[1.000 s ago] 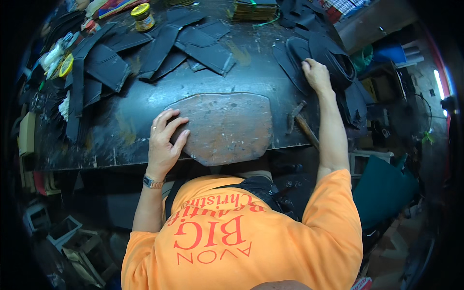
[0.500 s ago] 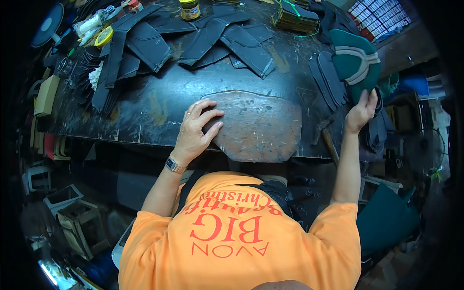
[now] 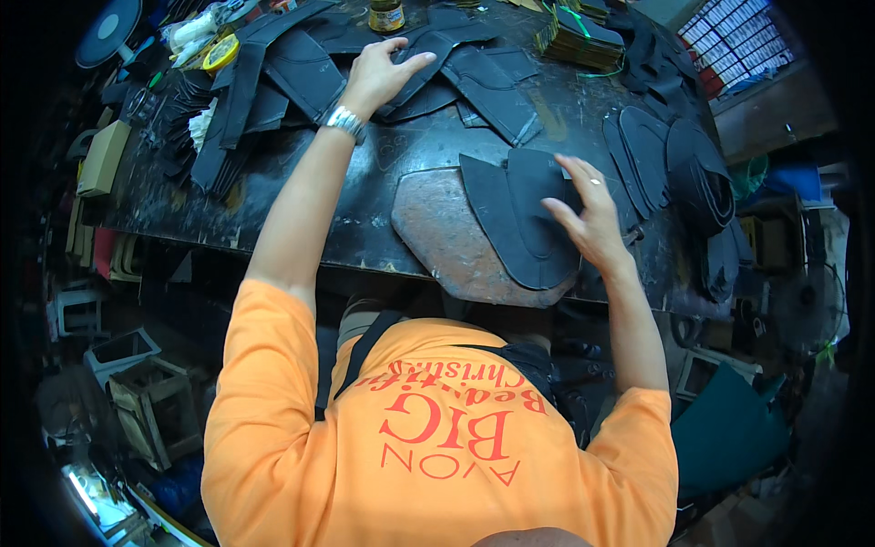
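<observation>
My left hand (image 3: pixel 383 77) reaches far forward over the overlapping black stitched pieces (image 3: pixel 428 77), thumb and fingers apart; whether it touches them I cannot tell. A curved black piece (image 3: pixel 519 219) with a notch in its far edge lies on the worn brown board (image 3: pixel 428 223) at the table's near edge. By this piece's right side is my right hand (image 3: pixel 592 214), its thumb over the piece and its fingers spread. Part of a hammer (image 3: pixel 633 235) shows just right of that wrist; the rest is hidden.
Stacked black curved pieces (image 3: pixel 638 164) and a rolled black one (image 3: pixel 706 187) lie at the right. Along the back stand a jar (image 3: pixel 386 15) and a tied bundle (image 3: pixel 583 41). At the left are a yellow tape roll (image 3: pixel 221 53) and a pale box (image 3: pixel 105 159).
My left hand has left the board and gone forward to the black pieces. My right hand has come inward from the right; the green piece it held no longer shows, and a black one lies on the board.
</observation>
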The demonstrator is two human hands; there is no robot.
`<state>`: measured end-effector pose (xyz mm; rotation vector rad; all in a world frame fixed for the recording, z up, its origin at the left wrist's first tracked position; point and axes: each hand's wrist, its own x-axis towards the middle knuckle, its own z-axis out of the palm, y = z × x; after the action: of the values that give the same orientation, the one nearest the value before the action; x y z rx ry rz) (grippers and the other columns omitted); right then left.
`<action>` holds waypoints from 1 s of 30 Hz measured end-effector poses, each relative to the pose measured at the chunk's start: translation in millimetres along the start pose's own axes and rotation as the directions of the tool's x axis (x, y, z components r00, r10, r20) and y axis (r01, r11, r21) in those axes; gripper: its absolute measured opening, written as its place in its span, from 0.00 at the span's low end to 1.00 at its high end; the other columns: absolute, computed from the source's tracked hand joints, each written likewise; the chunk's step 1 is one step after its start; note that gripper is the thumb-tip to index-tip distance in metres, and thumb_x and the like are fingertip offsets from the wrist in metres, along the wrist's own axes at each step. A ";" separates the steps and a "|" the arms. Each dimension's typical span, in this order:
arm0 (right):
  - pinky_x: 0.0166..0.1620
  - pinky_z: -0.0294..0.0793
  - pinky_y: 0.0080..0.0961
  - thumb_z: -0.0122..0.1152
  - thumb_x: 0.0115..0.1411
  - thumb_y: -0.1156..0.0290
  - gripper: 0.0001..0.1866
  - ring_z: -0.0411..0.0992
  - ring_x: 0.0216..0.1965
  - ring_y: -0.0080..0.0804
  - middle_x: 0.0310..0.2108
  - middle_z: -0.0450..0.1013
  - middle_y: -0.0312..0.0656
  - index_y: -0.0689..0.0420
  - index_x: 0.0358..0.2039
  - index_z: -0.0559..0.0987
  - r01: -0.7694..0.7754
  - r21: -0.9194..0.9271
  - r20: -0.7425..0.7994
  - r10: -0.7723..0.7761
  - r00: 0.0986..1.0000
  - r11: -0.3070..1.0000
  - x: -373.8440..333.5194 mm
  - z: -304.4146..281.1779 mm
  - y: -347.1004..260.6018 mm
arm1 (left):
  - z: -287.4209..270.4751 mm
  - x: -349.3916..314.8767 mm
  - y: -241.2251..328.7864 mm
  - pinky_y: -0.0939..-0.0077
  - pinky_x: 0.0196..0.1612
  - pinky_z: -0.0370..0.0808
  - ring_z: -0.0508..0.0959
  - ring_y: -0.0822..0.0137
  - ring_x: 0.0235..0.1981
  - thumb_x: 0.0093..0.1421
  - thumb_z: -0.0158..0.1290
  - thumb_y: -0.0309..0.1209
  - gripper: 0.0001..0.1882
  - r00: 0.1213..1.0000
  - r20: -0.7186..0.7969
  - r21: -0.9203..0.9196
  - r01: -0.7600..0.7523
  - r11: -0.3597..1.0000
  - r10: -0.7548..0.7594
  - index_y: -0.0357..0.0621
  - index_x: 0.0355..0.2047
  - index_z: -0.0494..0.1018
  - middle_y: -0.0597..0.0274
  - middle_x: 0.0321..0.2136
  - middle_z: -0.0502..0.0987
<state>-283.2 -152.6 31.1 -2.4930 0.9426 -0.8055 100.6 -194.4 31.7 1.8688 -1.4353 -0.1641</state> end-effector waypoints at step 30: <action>0.39 0.78 0.14 0.68 0.55 0.82 0.22 0.78 0.40 0.22 0.42 0.77 0.37 0.56 0.52 0.79 -0.517 0.717 0.010 0.734 0.679 0.468 -43.6 -115.7 60.1 | -61.7 -141.6 51.2 0.58 0.64 0.65 0.67 0.53 0.62 0.55 0.50 0.14 0.28 0.760 0.327 0.172 -0.632 0.756 0.561 0.54 0.54 0.75 0.56 0.60 0.69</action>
<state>-411.0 -179.8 73.8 -1.2280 1.2769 -1.0243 42.2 -45.3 60.1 1.5157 -2.2765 0.1274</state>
